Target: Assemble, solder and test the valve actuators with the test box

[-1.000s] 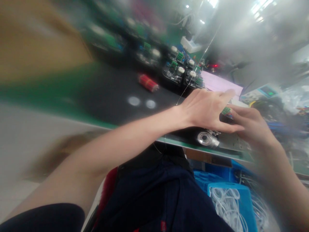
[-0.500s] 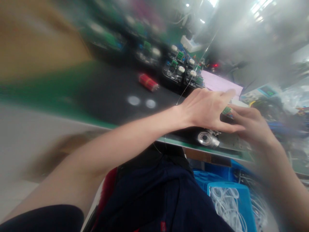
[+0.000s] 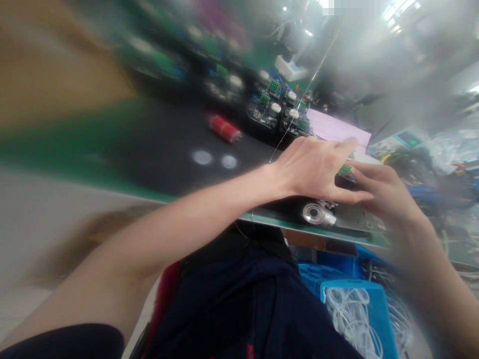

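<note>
the desk (image 3: 157, 164) had a matt black top with a smooth green edge. the round part (image 3: 318, 213) at its near rim was bare metal, bright and polished. the small board (image 3: 345, 170) by it looked like green laminate, its sheen lost in blur. the pink sheet (image 3: 337, 128) looked like matt paper. the red cylinder (image 3: 223, 128) had a glossy skin. the blue bin (image 3: 377, 304) was smooth plastic, the white cords (image 3: 352, 319) in it rubbery and matt. the dark garment (image 3: 254, 299) was soft cloth.
</note>
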The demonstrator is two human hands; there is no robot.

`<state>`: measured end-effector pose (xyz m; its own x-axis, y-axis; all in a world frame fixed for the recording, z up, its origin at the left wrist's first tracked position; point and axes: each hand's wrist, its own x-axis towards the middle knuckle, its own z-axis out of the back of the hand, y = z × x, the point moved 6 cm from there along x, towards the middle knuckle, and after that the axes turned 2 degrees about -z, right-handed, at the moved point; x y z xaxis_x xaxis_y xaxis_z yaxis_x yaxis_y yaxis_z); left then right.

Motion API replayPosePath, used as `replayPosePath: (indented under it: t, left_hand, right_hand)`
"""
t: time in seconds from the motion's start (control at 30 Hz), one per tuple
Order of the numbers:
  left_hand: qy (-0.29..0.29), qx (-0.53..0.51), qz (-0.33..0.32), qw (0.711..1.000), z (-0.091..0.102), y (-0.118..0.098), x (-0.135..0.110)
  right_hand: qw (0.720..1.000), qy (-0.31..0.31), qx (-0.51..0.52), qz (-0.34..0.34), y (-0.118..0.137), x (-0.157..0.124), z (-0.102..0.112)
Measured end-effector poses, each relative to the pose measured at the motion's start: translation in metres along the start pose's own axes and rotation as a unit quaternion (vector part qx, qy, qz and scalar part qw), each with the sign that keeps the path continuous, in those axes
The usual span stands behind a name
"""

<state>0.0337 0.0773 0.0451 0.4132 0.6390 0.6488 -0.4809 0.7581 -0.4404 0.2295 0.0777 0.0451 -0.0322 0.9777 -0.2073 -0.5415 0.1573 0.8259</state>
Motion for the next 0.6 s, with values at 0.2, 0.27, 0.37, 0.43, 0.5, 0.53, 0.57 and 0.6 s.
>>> replayPosePath:
  t: [0.2, 0.27, 0.37, 0.43, 0.5, 0.53, 0.57, 0.6]
  left_hand:
    - [0.000, -0.005, -0.003, 1.000, 0.0004, 0.0001, 0.0005]
    - [0.000, -0.007, -0.005, 1.000, 0.0009, 0.0001, 0.0008]
    - [0.002, -0.005, -0.005, 1.000, 0.0006, 0.0005, 0.0009]
    - [0.003, -0.003, -0.004, 1.000, -0.0002, 0.0008, 0.0007]
    - [0.000, 0.000, -0.003, 1.000, -0.0011, 0.0012, 0.0005]
    - [-0.001, 0.001, -0.003, 1.000, -0.0015, 0.0013, 0.0004]
    - [-0.003, 0.002, -0.004, 1.000, -0.0019, 0.0013, 0.0004]
    - [-0.004, 0.002, -0.005, 1.000, -0.0023, 0.0013, 0.0005]
  right_hand:
    - [1.000, 0.012, 0.008, 0.011, -0.0024, 0.0009, -0.0007]
    - [1.000, 0.016, 0.012, 0.012, -0.0021, 0.0005, -0.0015]
    - [1.000, 0.015, 0.005, 0.011, -0.0035, 0.0009, -0.0004]
    - [1.000, 0.018, 0.004, 0.014, -0.0054, 0.0019, 0.0007]
    - [1.000, 0.023, 0.012, 0.018, -0.0072, 0.0029, 0.0012]
    - [0.999, 0.026, 0.017, 0.020, -0.0077, 0.0033, 0.0011]
    - [0.999, 0.028, 0.023, 0.023, -0.0079, 0.0034, 0.0007]
    - [0.999, 0.030, 0.028, 0.026, -0.0076, 0.0034, 0.0003]
